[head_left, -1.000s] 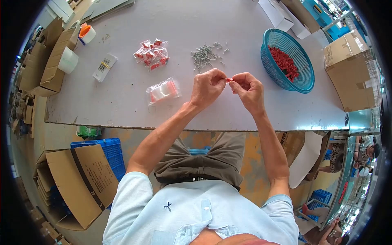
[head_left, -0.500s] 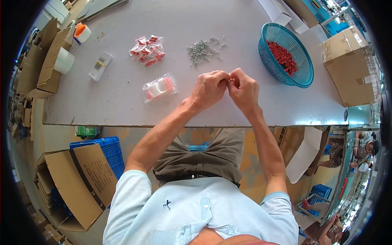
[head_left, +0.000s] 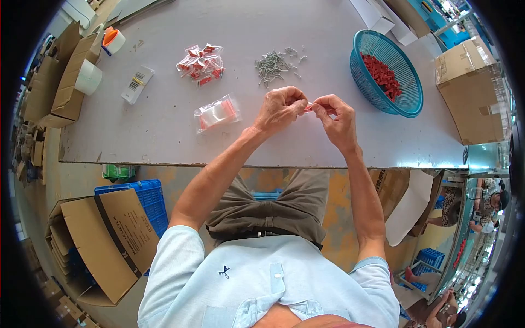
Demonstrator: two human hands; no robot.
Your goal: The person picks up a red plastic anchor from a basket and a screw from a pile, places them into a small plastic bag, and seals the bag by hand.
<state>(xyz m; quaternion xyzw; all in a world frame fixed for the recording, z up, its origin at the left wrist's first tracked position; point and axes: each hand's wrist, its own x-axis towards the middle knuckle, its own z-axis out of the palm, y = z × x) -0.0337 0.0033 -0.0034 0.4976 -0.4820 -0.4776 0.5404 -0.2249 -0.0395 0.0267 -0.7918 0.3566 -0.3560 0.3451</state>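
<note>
My left hand [head_left: 280, 110] and my right hand [head_left: 339, 121] meet above the table near its front edge, fingers pinched. Between their fingertips is a small plastic bag [head_left: 309, 107] showing red and clear film; most of it is hidden by the fingers. Beyond the hands lies a loose pile of silver screws [head_left: 272, 66]. To the left is a heap of filled clear bags [head_left: 201, 64] with red pieces inside. Closer to me sits a clear pack of flat bags [head_left: 217, 115] with red bands. A blue mesh basket [head_left: 414, 101] on the right holds many small red parts [head_left: 383, 75].
At the left are a barcode label pack [head_left: 136, 83], a tape roll with an orange core [head_left: 113, 41] and an open carton [head_left: 68, 101]. A taped cardboard box [head_left: 473, 98] stands at the right end. Below the table are a flattened carton [head_left: 112, 240] and a blue crate [head_left: 151, 202].
My hands have moved slightly apart, the right one shifting right. The red and clear film between the fingertips now shows more. The view has shifted slightly.
</note>
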